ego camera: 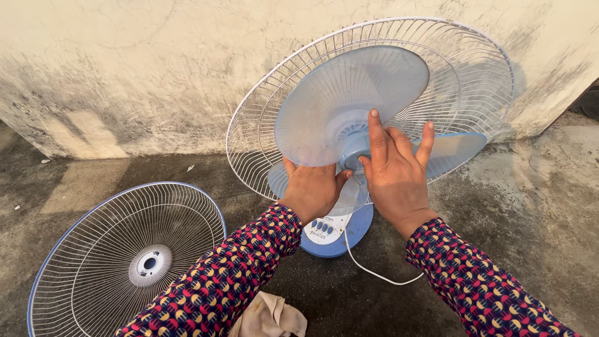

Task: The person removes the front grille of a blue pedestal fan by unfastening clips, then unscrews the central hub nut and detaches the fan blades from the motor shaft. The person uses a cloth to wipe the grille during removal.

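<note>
A table fan stands on the concrete floor with its front grille off. Its translucent blue blades [349, 103] sit in front of the white rear grille [462, 68]. My left hand [312, 187] grips the lower blade from below. My right hand [396, 168] rests on the blue hub [352, 153] at the blade centre, fingers spread upward. The fan's blue base [334, 234] carries a white panel with several blue buttons.
The removed front grille [125, 256], white wire with a blue rim, lies flat at the left. A beige cloth [268, 315] lies near the bottom edge. A white power cord [374, 271] trails from the base. A stained wall [125, 68] stands close behind.
</note>
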